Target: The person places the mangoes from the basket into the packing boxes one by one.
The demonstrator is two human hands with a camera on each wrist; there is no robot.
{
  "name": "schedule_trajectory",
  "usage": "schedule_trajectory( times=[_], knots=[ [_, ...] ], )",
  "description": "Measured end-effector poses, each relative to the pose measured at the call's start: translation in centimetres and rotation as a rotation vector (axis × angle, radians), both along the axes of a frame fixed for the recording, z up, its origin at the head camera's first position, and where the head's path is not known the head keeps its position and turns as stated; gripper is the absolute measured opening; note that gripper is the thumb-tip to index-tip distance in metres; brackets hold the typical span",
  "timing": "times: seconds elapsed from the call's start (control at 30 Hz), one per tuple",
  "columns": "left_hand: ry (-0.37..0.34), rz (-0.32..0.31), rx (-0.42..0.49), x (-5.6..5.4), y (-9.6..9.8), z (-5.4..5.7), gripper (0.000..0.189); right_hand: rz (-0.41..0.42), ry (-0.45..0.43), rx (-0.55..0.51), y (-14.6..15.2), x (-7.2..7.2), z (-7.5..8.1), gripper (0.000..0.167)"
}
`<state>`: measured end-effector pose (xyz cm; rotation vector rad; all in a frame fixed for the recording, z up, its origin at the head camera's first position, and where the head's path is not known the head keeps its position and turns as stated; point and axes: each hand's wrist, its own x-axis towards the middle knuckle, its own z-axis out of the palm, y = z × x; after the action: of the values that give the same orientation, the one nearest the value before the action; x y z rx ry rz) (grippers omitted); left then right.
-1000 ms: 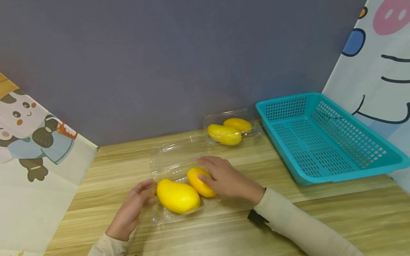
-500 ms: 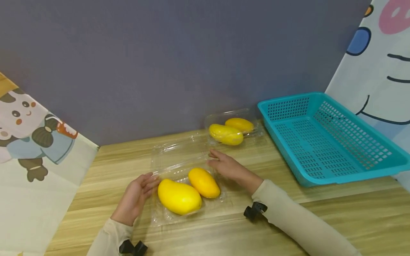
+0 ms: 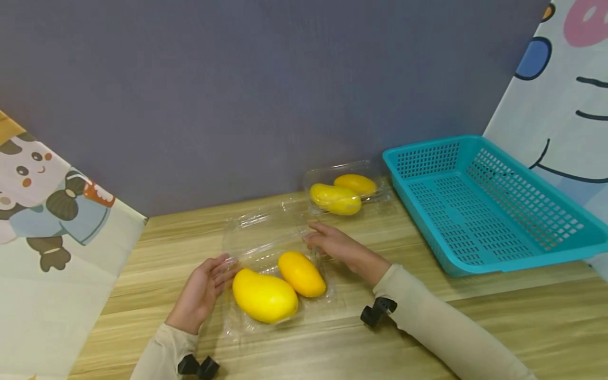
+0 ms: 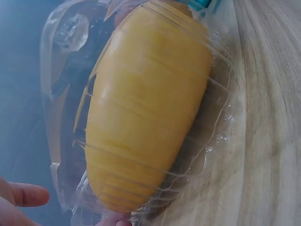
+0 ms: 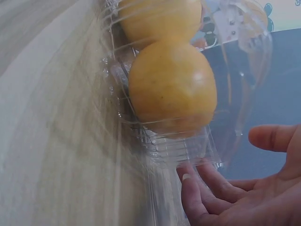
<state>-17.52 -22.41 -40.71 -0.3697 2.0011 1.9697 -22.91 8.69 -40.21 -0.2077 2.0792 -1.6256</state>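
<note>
Two yellow mangoes lie in the base of a clear plastic clamshell box (image 3: 266,219), whose lid is folded back away from me. The larger mango (image 3: 265,296) is on the left, and the smaller mango (image 3: 302,274) leans beside it on the right. My left hand (image 3: 197,290) is at the box's left side, fingers extended along the wall near the hinge. At the back right corner of the box is my right hand (image 3: 339,248); in the right wrist view its fingertips (image 5: 190,186) reach the clear plastic, with the thumb apart. Neither hand holds a mango.
Behind the right hand, another clear clamshell box (image 3: 325,171) holds two mangoes against the grey wall panel (image 3: 228,105). A turquoise perforated basket (image 3: 427,232) stands to the right on the wooden table (image 3: 332,348). Cartoon-printed panels (image 3: 57,295) flank both sides.
My right hand has let go of the smaller mango and moved back to the box's right corner. My left hand's fingers have straightened along the box's left side. The mangoes stay in the box.
</note>
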Motion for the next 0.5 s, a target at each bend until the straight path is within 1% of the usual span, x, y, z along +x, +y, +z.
schedule_trajectory(
  times=[0.1,0.2,0.27,0.4,0.5],
  knots=[
    [0.01,0.007,0.016,0.0,-0.1,-0.1,0.059,0.009,0.001,-0.025,0.0,0.0,0.0,0.064],
    [0.022,0.025,0.046,0.1,-0.2,0.2,0.057,0.005,0.013,-0.056,0.0,0.0,0.1,0.066],
    [0.039,0.047,0.075,0.1,-0.3,0.4,0.049,0.0,0.027,-0.083,0.0,-0.1,0.1,0.066],
    [0.097,0.061,0.107,0.3,-0.6,0.8,0.033,-0.025,0.048,-0.124,0.0,-0.2,0.1,0.063],
    [0.123,0.071,0.105,0.4,-0.8,1.1,0.032,-0.047,0.053,-0.142,0.1,-0.1,0.2,0.061]
  ],
)
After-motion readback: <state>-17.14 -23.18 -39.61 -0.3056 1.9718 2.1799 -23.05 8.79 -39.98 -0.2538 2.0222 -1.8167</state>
